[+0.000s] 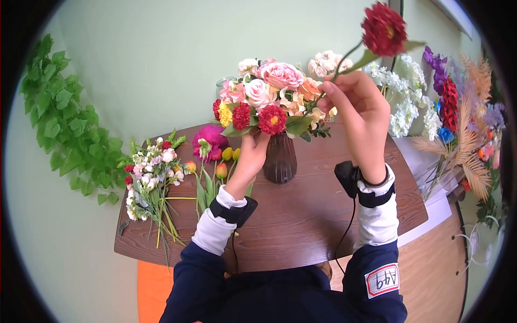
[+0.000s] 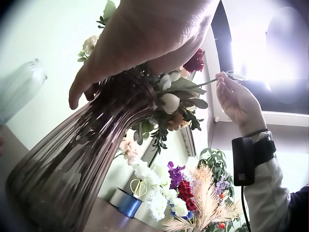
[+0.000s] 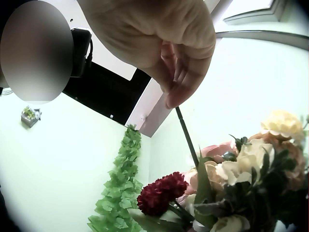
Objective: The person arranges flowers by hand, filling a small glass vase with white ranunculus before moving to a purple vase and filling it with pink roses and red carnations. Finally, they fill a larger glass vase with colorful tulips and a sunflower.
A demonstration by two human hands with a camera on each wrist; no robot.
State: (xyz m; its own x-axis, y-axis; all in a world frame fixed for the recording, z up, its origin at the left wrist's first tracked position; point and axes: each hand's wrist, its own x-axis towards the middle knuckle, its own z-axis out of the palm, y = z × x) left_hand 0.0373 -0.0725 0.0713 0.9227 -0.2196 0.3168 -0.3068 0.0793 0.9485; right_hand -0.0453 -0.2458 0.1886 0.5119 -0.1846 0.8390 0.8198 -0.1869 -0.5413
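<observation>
My right hand [image 1: 362, 110] pinches the green stem of a dark red flower [image 1: 384, 29] between thumb and fingertips, up at the right of the bouquet. Below the pinch, the stem [image 3: 187, 135] slants down to the blooms. With its fingers round the neck, my left hand [image 1: 252, 159] holds a dark, ribbed, see-through vase [image 1: 280, 161] upright on the table. The vase is full of pink roses [image 1: 283, 75], orange and cream blooms, a yellow flower [image 1: 225, 114] and smaller red flowers [image 1: 272, 119]. Leaves and blooms hide the stem's lower end.
On the brown table [image 1: 323, 215], white and pink sprays [image 1: 153, 175] lie at left beside tulips [image 1: 221, 171] and a magenta flower [image 1: 210, 141]. A clear glass jar [image 2: 21, 89] stands behind the vase. More flowers [image 1: 449, 107] stand at right; a green vine [image 1: 64, 118] hangs at left.
</observation>
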